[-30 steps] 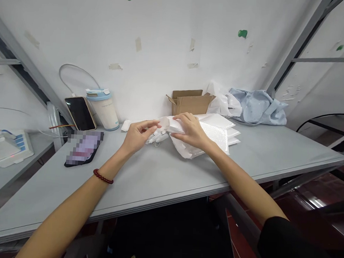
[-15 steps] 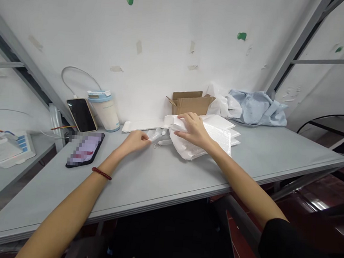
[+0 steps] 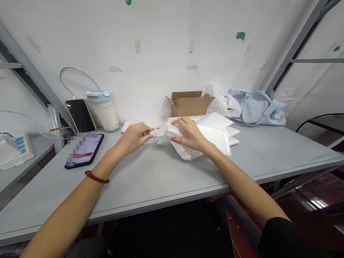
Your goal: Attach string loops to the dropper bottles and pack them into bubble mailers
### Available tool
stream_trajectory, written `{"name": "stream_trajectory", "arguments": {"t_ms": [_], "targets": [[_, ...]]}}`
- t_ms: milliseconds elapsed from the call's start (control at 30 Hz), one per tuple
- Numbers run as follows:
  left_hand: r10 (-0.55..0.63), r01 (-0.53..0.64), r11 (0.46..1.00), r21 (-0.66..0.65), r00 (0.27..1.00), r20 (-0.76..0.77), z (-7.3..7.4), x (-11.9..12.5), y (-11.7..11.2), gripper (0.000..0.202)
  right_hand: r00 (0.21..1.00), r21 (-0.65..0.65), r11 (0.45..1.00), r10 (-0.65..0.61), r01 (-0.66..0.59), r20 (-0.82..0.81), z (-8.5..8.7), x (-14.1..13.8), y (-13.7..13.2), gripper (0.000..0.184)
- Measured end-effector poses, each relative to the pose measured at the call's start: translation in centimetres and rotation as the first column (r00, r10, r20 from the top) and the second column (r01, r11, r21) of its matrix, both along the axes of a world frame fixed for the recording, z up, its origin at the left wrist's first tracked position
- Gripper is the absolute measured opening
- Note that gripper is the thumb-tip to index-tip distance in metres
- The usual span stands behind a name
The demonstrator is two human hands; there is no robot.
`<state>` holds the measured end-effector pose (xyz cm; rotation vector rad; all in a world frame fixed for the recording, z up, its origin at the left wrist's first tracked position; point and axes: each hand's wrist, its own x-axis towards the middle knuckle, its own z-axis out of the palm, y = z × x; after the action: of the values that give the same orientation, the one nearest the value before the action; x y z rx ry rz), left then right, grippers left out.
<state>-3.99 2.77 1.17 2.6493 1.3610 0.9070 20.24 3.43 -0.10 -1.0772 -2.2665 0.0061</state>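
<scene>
My left hand (image 3: 136, 136) is closed in a pinch on a slim, clear-and-white piece (image 3: 155, 130), too small to make out. Its far end points at the near end of a small white box (image 3: 172, 129). Around that box my right hand (image 3: 189, 134) is wrapped, thumb below and fingers over the top. Beneath and behind it lies a fanned stack of white bubble mailers (image 3: 218, 138), with crumpled white plastic under the front. A white stick-like item with a loop of cord (image 3: 162, 142) rests on the table between my hands.
An open cardboard box (image 3: 193, 105), a white plastic bag (image 3: 223, 103) and a light blue cloth bag (image 3: 256, 107) stand along the wall. On the left are a lidded cup (image 3: 104, 110), a charging phone (image 3: 81, 115) and a second phone (image 3: 85, 152) on the grey table (image 3: 156, 179).
My left hand has risen slightly and turned, bringing the slim piece up towards the white box's end. My right hand has shifted a little lower and tightened around the box.
</scene>
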Motion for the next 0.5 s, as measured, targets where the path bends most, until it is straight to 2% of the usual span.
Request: {"name": "stream_trajectory", "arguments": {"t_ms": [100,267,400,500], "targets": [[-0.061,0.06,0.998,0.027,0.998,0.03,-0.3,0.7,-0.3,0.022,1.0,0.004,1.0,0.028,-0.028,0.011,-0.1,-0.3,-0.1,0.039],[-0.116,0.111,0.993,0.045,0.983,0.145,0.1,1.2,-0.9,0.016,0.998,0.007,0.999,0.054,-0.054,-0.038,-0.1,-0.2,-0.1,0.04],[-0.15,0.17,0.985,-0.04,0.942,0.301,0.4,1.5,-1.3,0.018,0.995,0.011,0.996,0.088,-0.088,-0.04,0.0,-0.2,-0.3,0.041],[-0.153,0.192,0.978,-0.08,0.925,0.348,0.3,1.8,-1.6,0.018,0.993,0.035,0.993,0.114,-0.114,-0.023,0.0,-0.4,-0.5,0.041]]}}
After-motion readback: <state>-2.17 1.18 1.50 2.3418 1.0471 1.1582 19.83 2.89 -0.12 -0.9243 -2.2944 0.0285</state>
